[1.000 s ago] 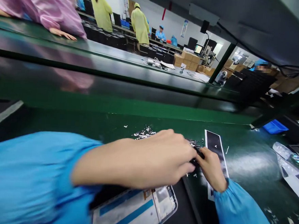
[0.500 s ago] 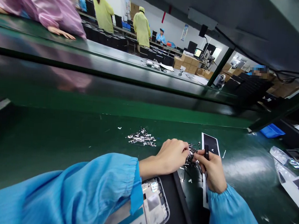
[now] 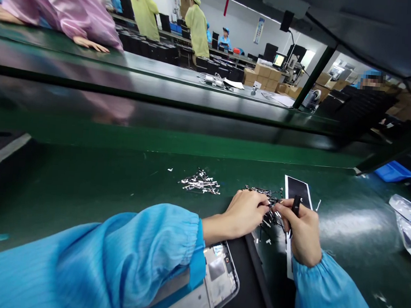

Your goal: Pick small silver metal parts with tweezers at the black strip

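My left hand (image 3: 244, 214) reaches over a pile of small black and silver strip-like parts (image 3: 270, 216), its fingers bent down and closed at the pile's left side. Whatever its fingertips pinch is too small to make out. At the pile's right side, my right hand (image 3: 303, 229) is closed around a black pen-like tool (image 3: 296, 205), with thumb and forefinger together near the parts. A silver phone frame (image 3: 218, 273) lies in a black tray (image 3: 244, 281), partly hidden under my left sleeve.
A second heap of small silver strips (image 3: 201, 182) lies left of my hands on the green bench (image 3: 101, 179). A white-edged black card (image 3: 298, 191) is beside my right hand. Further right are a clear plastic bag (image 3: 407, 208) and a blue bin (image 3: 394, 171). Co-workers stand beyond the shelf.
The view has shifted slightly, so the bench things sit further right. Both hands stay at the pile, a little closer together, and more of the pile's far side shows.
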A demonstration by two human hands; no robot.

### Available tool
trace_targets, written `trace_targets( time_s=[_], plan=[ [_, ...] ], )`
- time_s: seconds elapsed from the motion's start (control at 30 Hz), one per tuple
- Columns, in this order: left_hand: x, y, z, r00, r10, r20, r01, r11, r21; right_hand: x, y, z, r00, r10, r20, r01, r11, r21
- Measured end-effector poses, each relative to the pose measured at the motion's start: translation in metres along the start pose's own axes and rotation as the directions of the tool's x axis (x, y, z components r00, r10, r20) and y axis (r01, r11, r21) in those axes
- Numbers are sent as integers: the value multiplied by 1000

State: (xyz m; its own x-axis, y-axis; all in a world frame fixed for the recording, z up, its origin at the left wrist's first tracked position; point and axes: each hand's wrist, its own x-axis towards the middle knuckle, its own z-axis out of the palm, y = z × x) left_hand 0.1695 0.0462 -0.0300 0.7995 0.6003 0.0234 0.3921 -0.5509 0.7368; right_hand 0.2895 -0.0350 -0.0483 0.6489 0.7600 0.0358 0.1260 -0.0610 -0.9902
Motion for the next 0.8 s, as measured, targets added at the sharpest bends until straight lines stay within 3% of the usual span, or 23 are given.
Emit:
trace_targets(
  time_s=[0.37,0.8],
  plan=[
    [-1,-2,-1,1000,6,17,-5,998,-70,2,-4,-1,999,-25,-25,24,1000,-20],
    [-3,-4,4,998,30,-52,-27,999,42,-2,-4,-1,980,-194,-45,174,943,-282]
  ],
)
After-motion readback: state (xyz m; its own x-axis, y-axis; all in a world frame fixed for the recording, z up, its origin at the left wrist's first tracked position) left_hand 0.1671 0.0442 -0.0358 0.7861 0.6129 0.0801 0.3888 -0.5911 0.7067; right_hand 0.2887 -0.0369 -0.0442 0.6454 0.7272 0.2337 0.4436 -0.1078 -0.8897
